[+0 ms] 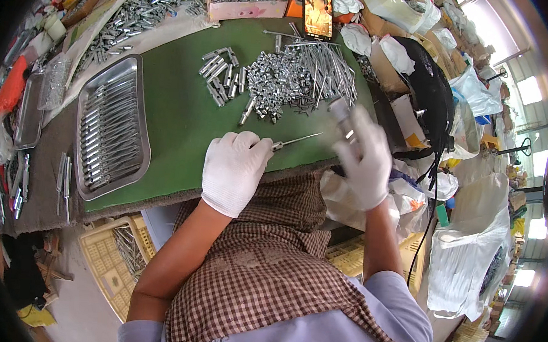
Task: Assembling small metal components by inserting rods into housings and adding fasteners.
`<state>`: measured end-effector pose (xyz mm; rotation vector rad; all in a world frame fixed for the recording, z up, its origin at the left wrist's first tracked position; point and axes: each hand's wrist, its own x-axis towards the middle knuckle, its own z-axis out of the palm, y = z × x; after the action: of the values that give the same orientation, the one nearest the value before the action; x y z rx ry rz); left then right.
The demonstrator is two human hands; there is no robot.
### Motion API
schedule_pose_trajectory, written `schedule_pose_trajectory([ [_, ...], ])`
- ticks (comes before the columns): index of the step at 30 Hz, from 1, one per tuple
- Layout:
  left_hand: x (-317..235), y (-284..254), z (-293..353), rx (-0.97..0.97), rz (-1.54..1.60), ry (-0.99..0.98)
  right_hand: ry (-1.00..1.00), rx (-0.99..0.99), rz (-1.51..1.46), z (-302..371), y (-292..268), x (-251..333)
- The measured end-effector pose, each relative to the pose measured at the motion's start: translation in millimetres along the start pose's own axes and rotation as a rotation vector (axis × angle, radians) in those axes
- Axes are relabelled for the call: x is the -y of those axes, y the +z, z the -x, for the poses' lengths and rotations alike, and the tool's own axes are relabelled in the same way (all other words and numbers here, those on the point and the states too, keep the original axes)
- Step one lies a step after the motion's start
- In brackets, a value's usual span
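My left hand (237, 169), in a white knit glove, lies at the near edge of the green work surface (182, 141). Its fingers are closed on a metal sleeve with a thin rod (297, 139) sticking out to the right. Raised slightly to the right, my gloved right hand (367, 157) grips a grey metal tool (339, 110); motion smears it, so its kind is unclear. Beyond the hands lie a heap of small metal collars (272, 78), a pile of thin rods (332, 69) and several short metal cylinders (220, 75).
On the left, a steel tray (145, 152) holds a row of rod assemblies. Loose metal parts (133, 21) and a pink box (242, 9) of small pieces stand at the back. A lit phone (318, 13) stands upright there. A black mesh item (427, 86) and bags crowd the right.
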<state>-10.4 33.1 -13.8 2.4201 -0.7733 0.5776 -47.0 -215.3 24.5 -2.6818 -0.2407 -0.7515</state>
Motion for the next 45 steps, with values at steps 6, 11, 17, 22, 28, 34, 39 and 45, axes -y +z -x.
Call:
schedule_pose_trajectory([
  [6, -1, -5, 0, 0.055, -0.01, -0.022, 0.066, 0.176, -0.064, 26, 11, 47],
  [11, 2, -2, 3, 0.037, 0.024, -0.014, 0.203, 0.416, -0.048, 31, 15, 59],
  [17, -3, -1, -5, 0.024, 0.033, -0.028, 0.365, -0.026, -0.105, 12, 3, 11],
  [22, -8, 3, -13, 0.039, 0.039, 0.02, 0.454, -0.044, 0.333, 0, 1, -78],
  [28, -14, 8, -18, 0.079, -0.045, 0.056, 0.19, -0.248, 0.578, -55, -8, -98],
  [34, -2, -32, 0, 0.11, 0.002, 0.06, 0.196, -0.301, 0.719, -138, 5, -132],
  [39, 86, -123, 9, 0.022, -0.179, -0.136, 0.238, -0.236, 0.651, -151, -1, -184],
  [45, 235, -211, 10, -0.052, -0.272, -0.542, 0.321, -0.438, 0.021, -107, -1, -121],
])
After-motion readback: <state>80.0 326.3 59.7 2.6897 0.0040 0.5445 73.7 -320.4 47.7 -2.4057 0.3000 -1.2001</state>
